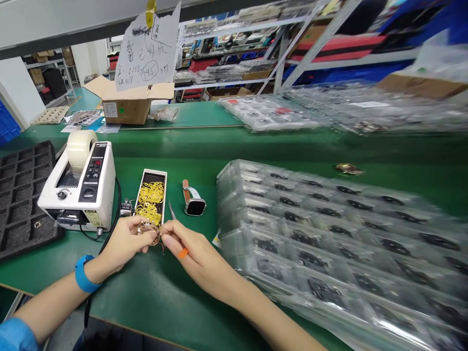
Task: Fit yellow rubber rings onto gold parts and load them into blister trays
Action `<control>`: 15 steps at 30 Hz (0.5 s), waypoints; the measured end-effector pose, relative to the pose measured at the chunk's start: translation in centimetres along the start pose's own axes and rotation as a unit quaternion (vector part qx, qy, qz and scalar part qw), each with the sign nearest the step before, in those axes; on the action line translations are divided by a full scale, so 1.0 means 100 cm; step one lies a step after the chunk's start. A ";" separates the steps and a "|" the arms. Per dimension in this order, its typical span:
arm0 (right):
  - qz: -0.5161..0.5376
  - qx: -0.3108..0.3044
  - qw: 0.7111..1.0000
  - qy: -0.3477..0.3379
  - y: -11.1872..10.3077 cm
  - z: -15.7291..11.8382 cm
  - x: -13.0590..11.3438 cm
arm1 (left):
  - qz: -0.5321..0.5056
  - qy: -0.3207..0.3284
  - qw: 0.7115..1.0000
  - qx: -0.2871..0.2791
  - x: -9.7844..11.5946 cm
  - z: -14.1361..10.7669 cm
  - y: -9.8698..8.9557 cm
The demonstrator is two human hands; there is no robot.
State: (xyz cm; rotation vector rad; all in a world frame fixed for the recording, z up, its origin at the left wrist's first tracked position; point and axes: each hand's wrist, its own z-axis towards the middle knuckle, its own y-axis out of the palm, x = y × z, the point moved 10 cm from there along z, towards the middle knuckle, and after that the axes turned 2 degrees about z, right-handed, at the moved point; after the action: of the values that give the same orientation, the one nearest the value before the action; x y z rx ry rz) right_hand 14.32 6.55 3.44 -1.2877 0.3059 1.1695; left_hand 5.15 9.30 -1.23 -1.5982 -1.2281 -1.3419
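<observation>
My left hand (127, 239) is closed around a small round, gold-toned metal part (149, 228) that looks like a watch case. My right hand (192, 248), with an orange band on one finger, pinches at the right edge of this part. A short red wire or strip (163, 248) hangs beside the right fingertips. A slim pointed metal tool (171, 209), perhaps tweezers, sticks out behind the right hand; whether I hold it is hidden. Just beyond the hands, a white box (165, 183) contains many thin yellow rings (151, 194).
A tape dispenser (84, 185) and black foam tray (27, 195) stand left. A tally counter (126, 208) sits by the box. A smartwatch (195, 206) lies to its right. Stacked clear trays (234, 234) of dark parts fill the right, with a loose metal part (349, 169) beyond.
</observation>
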 end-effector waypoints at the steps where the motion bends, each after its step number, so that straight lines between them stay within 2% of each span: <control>1: 0.006 -0.013 1.000 0.004 0.001 0.000 0.000 | 0.001 -0.001 1.000 0.000 0.000 0.000 -0.001; 5: 0.054 -0.012 0.998 0.024 0.002 0.002 0.007 | 0.007 -0.007 1.000 -0.013 -0.004 0.001 0.000; 9: 0.169 0.003 0.982 0.079 0.010 0.002 0.028 | 0.020 0.019 1.000 -0.016 0.000 0.002 0.000; 12: 0.257 0.018 0.958 0.128 0.015 0.002 0.044 | 0.120 0.077 0.990 0.008 0.015 -0.001 -0.001; 15: 0.280 0.061 0.946 0.152 0.010 0.001 0.048 | 0.217 0.156 0.962 0.052 0.033 -0.010 -0.004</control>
State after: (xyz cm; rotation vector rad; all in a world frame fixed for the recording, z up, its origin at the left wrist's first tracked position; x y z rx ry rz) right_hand 15.61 8.86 -0.68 -1.3085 1.0092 1.3898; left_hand 4.46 9.24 2.19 -1.4115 -0.6944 -1.1664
